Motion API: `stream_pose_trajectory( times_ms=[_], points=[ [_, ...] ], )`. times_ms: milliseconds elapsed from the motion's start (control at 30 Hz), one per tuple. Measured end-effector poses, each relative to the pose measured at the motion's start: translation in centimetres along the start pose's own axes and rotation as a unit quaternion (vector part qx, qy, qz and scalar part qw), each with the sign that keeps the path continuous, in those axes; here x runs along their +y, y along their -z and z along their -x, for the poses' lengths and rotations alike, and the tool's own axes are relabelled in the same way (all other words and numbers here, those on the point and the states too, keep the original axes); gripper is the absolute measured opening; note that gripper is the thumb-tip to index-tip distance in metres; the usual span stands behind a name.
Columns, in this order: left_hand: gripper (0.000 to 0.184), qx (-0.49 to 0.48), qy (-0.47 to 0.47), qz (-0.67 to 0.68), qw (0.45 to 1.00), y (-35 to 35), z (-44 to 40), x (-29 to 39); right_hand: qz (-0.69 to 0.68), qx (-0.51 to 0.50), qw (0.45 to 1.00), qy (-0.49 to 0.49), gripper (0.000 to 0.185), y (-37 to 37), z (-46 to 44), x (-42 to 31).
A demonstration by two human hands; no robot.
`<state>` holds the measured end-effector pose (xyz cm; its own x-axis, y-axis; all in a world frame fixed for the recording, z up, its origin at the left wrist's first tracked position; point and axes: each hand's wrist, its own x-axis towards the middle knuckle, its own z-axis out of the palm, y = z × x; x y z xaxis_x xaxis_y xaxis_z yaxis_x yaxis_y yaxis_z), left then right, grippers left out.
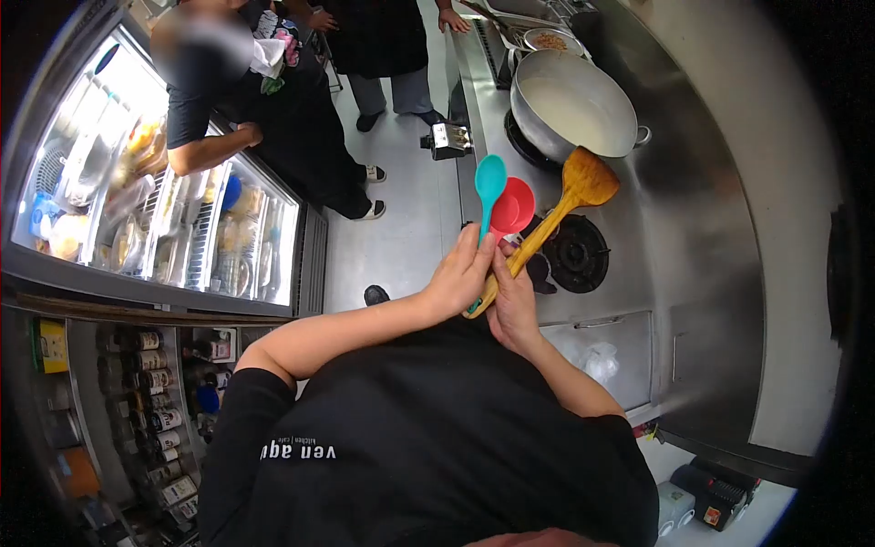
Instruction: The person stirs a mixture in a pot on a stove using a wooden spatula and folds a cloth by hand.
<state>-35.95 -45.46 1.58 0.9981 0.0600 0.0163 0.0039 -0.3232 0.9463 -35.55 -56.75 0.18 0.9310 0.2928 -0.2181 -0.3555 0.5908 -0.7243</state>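
My left hand (pixel 458 276) is closed around the handle of a teal spoon (pixel 491 180), its bowl pointing up and away from me. A red measuring cup (pixel 513 206) sits just right of the spoon; its handle runs down between my hands, and which one grips it I cannot tell. My right hand (pixel 516 305) is wrapped on a wooden spatula (pixel 547 225), whose broad head reaches toward the large metal pot (pixel 570 105). Both hands are close together in front of my chest. The pot holds a pale liquid.
A round burner (pixel 581 253) lies right of my hands on the steel counter (pixel 629 210). A lit glass-fronted fridge (pixel 307 273) stands left, with a person (pixel 292 118) beside it. Another person (pixel 378 41) stands farther back. Bottled goods fill shelves at lower left.
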Motion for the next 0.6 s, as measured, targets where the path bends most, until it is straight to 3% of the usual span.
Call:
stream_pose_trajectory(
  times_ms=[67, 100, 133, 267, 333, 433, 467, 533, 600],
  points=[
    [0.041, -0.012, -0.033, -0.02, 0.999, 0.3, 0.3, 0.1, -0.02, -0.014, 1.0, -0.006, 0.039, 0.3, 0.2, 0.3],
    [0.045, -0.02, -0.1, -0.115, 0.988, 0.4, 0.4, 0.1, -0.007, -0.022, 1.0, -0.004, 0.025, 0.7, 0.1, 0.4],
    [0.05, -0.026, -0.166, -0.208, 0.964, 0.4, 0.4, 0.1, -0.002, -0.016, 1.0, 0.001, 0.025, 1.1, 0.1, 0.2],
    [0.059, -0.058, -0.168, -0.287, 0.941, 0.7, 0.9, 1.2, 0.029, -0.025, 0.999, -0.033, 0.031, 1.2, 0.3, -0.2],
    [0.062, -0.144, -0.079, -0.313, 0.935, 0.8, 0.9, 1.6, 0.012, -0.001, 0.999, -0.043, 0.031, 1.3, 0.2, -0.1],
    [0.056, -0.115, -0.163, -0.342, 0.918, 1.6, 1.0, 1.5, 0.024, 0.049, 0.999, -0.002, 0.03, 1.2, -0.1, 0.2],
    [0.056, -0.114, -0.162, -0.343, 0.918, 2.3, 0.9, 1.6, 0.024, 0.047, 0.999, -0.003, 0.03, 1.2, -0.2, -0.1],
    [0.05, -0.055, -0.183, -0.085, 0.978, 5.6, 0.3, 4.5, 0.042, 0.047, 0.997, -0.045, 0.029, 1.0, -0.2, -0.8],
    [0.048, 0.022, -0.282, -0.021, 0.959, 12.3, 1.7, 10.5, 0.035, 0.073, 0.996, -0.032, 0.03, 0.6, -0.7, -0.7]
  ],
)
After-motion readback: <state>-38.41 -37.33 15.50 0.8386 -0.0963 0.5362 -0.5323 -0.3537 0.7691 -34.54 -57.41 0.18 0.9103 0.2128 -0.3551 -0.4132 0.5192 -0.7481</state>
